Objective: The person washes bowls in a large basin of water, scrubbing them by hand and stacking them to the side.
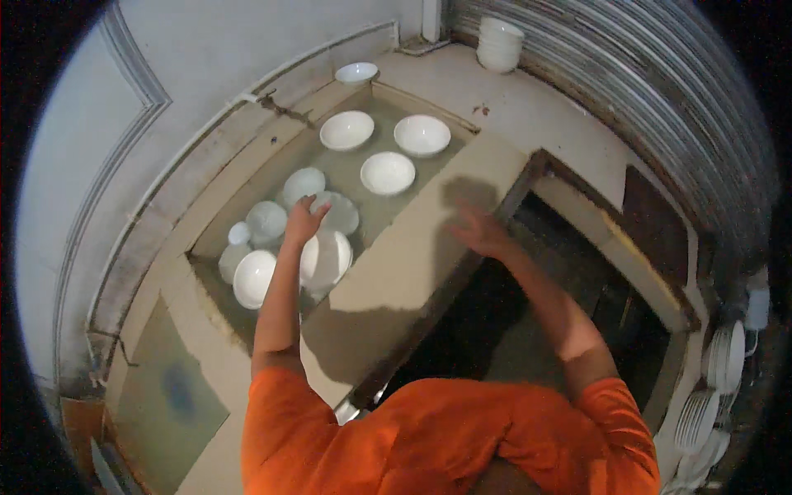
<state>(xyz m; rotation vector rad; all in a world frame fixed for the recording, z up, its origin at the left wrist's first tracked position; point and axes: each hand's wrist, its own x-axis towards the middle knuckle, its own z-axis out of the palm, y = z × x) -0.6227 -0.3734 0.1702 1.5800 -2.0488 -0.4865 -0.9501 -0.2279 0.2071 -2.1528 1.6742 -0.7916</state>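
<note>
My left hand [303,221] reaches over a water-filled tiled basin [383,216], thumb and fingers apart. Just under it are submerged bowls, one at the fingertips [306,184] and another by the thumb [339,213]; whether I touch them I cannot tell. Beside my left forearm, a white bowl [252,281] and a larger white bowl [328,260] sit in the water. Farther off float three white bowls, at the left [346,131], right [422,135] and nearer me [388,174]. My right hand [481,230], blurred, hovers empty with spread fingers over the tiled ledge [396,260].
A white bowl [356,73] rests on the far rim. Stacked white bowls [500,46] stand by the corrugated wall [594,55]. At right is a dark recess [557,297], with racked plates [696,421] beyond. Another basin [167,396] lies at left. A pipe [179,148] follows the wall.
</note>
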